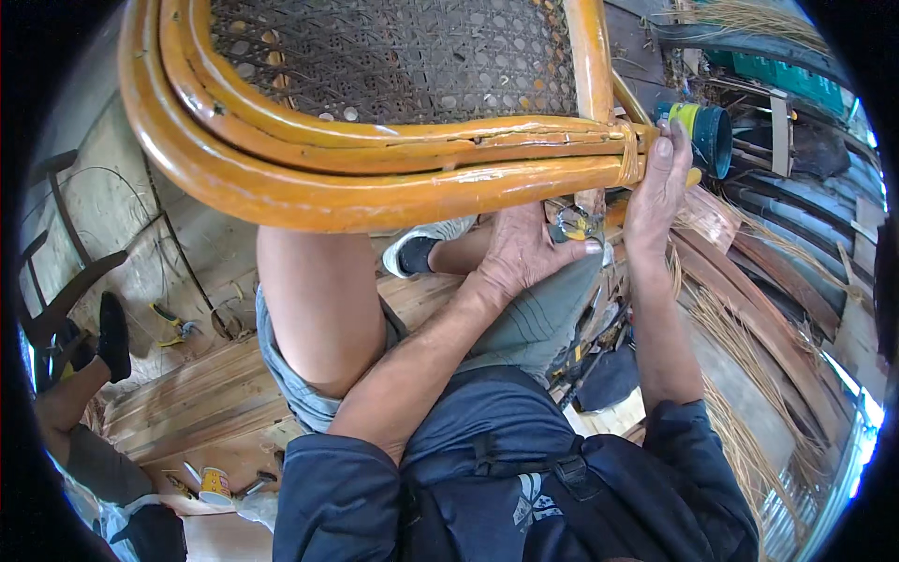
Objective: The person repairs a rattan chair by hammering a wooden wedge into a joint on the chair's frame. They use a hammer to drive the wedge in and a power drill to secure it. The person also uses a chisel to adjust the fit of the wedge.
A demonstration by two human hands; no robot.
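A rattan chair (pixel 375 192) with a glossy orange-brown bent frame and a woven cane panel (pixel 393 61) lies across the top, over my bare thigh. At its right corner a strip of binding wraps the poles. My right hand (pixel 655 192) closes round that corner, thumb on the near side and fingers stretching up beyond it. Below the frame is my left hand (pixel 523 248), its thumb pointing right and its fingers hidden beneath the poles. A small metallic and yellow item (pixel 573 223) shows beside the left thumb; whether the hand touches it is unclear.
A dark green tub (pixel 714 142) lies beyond the right corner. Cane strips (pixel 740 375) and curved wooden pieces (pixel 758 281) lie at right. Yellow-handled pliers (pixel 170 323) and a yellow can (pixel 215 485) are on the left; another person's leg (pixel 80 393) shows there.
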